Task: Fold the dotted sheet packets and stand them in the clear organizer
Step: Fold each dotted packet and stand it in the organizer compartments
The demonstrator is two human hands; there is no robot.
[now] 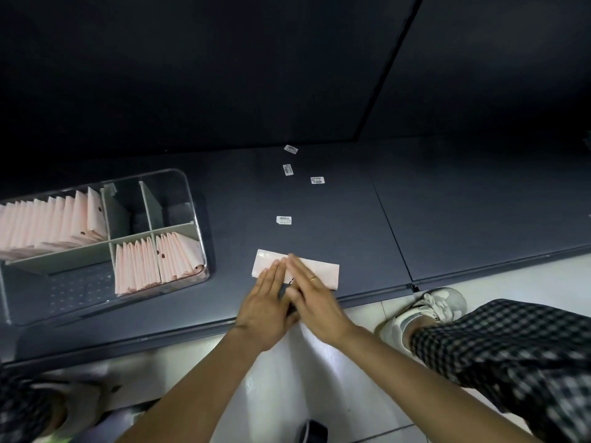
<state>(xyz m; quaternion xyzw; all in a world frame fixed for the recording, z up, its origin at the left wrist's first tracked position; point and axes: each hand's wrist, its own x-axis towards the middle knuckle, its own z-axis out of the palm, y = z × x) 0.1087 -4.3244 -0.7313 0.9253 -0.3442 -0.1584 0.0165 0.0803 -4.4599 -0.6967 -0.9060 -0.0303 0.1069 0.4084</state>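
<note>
— Head view. Hidden or cut off?
— Near edge of the folded dotted packet (295,266) covered by both hands; dots hardly readable under the glare. Clear organizer (192,199) cropped at the left frame edge. Small dark object (315,431) at the bottom edge, too cut off to name. Blurred shoe and checked trouser leg (511,353) at lower right.
— Hands?
— Left hand (267,310) flat, fingers straight and pressed together, tips on the packet's left part. Right hand (315,297) likewise flat, fingers straight and close, ring on one finger, crossing the packet's middle. Hands touching each other near the thumbs. Packet lying flat on the dark grey shelf (351,225), close to its front edge, well apart from the organizer.
— Inside the organizer?
— Long rear-left compartment packed with upright pink folded packets (54,222). Front-right compartments holding two more rows (160,263), leaning slightly. Two rear-right cells and the front-left cell bare.
— Elsewhere on the shelf?
— Four small barcode labels (284,219) scattered behind the packet.
</note>
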